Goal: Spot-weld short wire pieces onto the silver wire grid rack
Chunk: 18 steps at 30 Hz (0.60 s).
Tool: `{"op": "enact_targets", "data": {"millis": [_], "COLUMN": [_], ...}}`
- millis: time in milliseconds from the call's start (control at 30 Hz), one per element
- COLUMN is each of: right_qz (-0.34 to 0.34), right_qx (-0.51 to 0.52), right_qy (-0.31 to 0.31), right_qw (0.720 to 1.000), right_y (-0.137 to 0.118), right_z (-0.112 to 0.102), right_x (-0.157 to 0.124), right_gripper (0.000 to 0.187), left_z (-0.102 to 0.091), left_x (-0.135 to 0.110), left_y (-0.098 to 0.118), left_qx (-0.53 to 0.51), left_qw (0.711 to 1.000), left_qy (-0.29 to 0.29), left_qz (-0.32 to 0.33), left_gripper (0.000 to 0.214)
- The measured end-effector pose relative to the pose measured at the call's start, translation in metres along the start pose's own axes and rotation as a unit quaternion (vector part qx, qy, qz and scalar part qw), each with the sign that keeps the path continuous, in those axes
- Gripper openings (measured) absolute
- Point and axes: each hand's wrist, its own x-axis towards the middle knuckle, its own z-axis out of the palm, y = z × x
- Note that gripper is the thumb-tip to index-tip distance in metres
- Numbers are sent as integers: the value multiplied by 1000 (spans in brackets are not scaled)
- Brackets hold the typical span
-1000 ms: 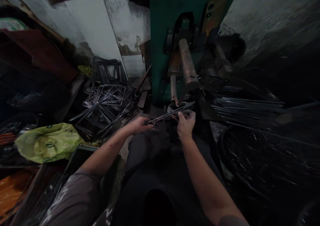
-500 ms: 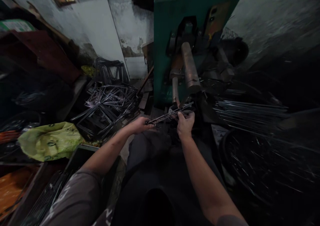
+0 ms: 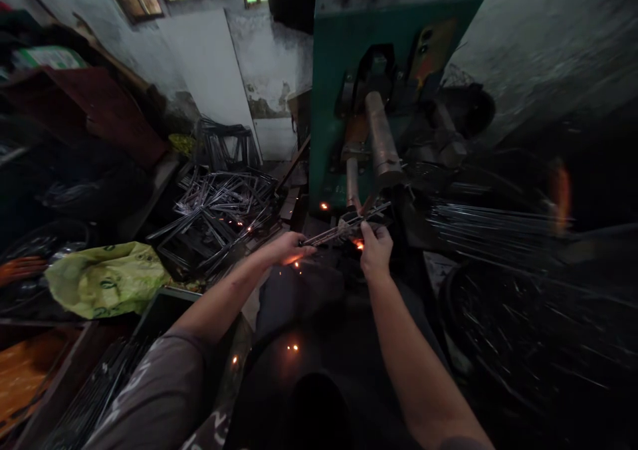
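Note:
My left hand point(image 3: 285, 249) grips the near end of a thin metal strip point(image 3: 329, 233). My right hand point(image 3: 375, 246) pinches the same strip close to the copper arms point(image 3: 383, 145) of a green welding machine point(image 3: 399, 51). The strip's far end lies under the arm tips. Orange sparks glow at that spot and scatter over my dark lap and the floor.
A heap of welded metal frames point(image 3: 219, 204) lies on the floor to the left. A bundle of straight rods point(image 3: 493, 227) lies to the right, above a dark round tub point(image 3: 498, 317). A yellow-green plastic bag point(image 3: 104, 278) sits at the left, and a dark crate point(image 3: 159, 310) stands beside my left arm.
Sparks have appeared at the strip under the machine's arms and scattered over the floor. Both hands keep their grip on the strip; the view has tilted up slightly.

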Motion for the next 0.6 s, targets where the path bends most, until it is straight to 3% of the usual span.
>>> {"op": "enact_targets", "data": {"millis": [167,400,533,600], "right_qz": [-34,-53,-54,-34], "right_qx": [-105,-160,-169,-172], "right_qy": [21,22,21,-10], "right_qw": [994,985,984,985], "right_y": [-4,3,-1,-8], "right_z": [-10,-16,-17,-27], "right_x": [13,34,29,17], "right_gripper": [45,48,47,47], "left_z": [6,11,15,19], "left_x": [14,22,23,24], "left_y": [8,10,9,5], "left_qx": [-24,-44,-90,-95], "left_qw": [1000,999,996,995], "left_qy": [-2,-2,-3,4], "left_qz": [5,9,-2,-24], "left_gripper": [48,46,46,46]}}
